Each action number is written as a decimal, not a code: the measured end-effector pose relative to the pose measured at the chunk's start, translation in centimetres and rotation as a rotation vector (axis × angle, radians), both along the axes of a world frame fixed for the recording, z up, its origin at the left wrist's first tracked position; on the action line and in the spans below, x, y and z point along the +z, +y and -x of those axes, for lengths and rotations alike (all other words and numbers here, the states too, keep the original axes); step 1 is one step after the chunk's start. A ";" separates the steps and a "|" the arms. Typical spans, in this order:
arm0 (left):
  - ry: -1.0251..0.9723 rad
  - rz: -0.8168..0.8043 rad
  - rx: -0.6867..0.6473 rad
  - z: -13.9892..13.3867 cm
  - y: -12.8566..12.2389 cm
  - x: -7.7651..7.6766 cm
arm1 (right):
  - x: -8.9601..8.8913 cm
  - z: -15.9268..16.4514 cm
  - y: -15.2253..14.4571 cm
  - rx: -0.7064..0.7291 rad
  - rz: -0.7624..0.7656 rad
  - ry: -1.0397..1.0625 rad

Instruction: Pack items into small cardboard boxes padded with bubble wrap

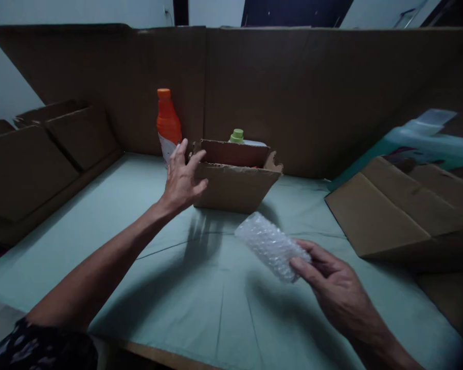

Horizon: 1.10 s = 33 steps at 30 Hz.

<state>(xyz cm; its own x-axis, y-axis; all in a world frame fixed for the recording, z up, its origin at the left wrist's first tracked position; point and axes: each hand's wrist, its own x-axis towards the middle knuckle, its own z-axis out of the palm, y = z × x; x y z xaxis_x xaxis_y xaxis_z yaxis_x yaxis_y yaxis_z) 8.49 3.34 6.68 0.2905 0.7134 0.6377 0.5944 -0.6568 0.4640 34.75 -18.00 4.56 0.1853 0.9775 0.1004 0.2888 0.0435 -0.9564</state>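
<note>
My right hand (327,280) pinches one end of a flat bubble-wrap packet (272,246) between thumb and fingers, holding it above the table in front of me. What lies inside the wrap, if anything, I cannot make out. At the left end of a small open cardboard box (235,187), my left hand (183,177) is raised with its fingers spread. Whether it touches the box's edge is unclear. Something red shows faintly inside the box; most of its contents are hidden behind the front wall.
Behind my left hand stands an orange bottle (167,121). A green-capped bottle (237,136) shows behind the box. Cardboard boxes (61,139) line the left side. Another carton (393,216) and a teal bottle (401,139) are at right. A cardboard wall (312,92) closes off the back.
</note>
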 end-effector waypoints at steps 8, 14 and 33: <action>-0.031 -0.008 -0.181 1.4 -6.3 -0.7 | 9.7 -1.9 2.7 -0.145 -0.387 -0.317; -0.103 0.051 -0.124 5.4 -15.6 -1.5 | 14.3 2.1 6.1 0.281 -0.395 -0.726; -0.301 0.031 -0.152 6.2 -15.9 -4.3 | 10.3 11.7 10.6 0.547 -0.134 -1.011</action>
<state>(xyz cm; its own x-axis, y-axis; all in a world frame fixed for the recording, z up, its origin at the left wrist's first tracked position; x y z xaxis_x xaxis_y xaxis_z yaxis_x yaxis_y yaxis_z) 2.32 -12.55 2.36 0.1976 0.6969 0.6894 0.3239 -0.7102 0.6251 23.00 -7.41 14.89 -0.4833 0.8726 0.0705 0.8306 0.4825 -0.2781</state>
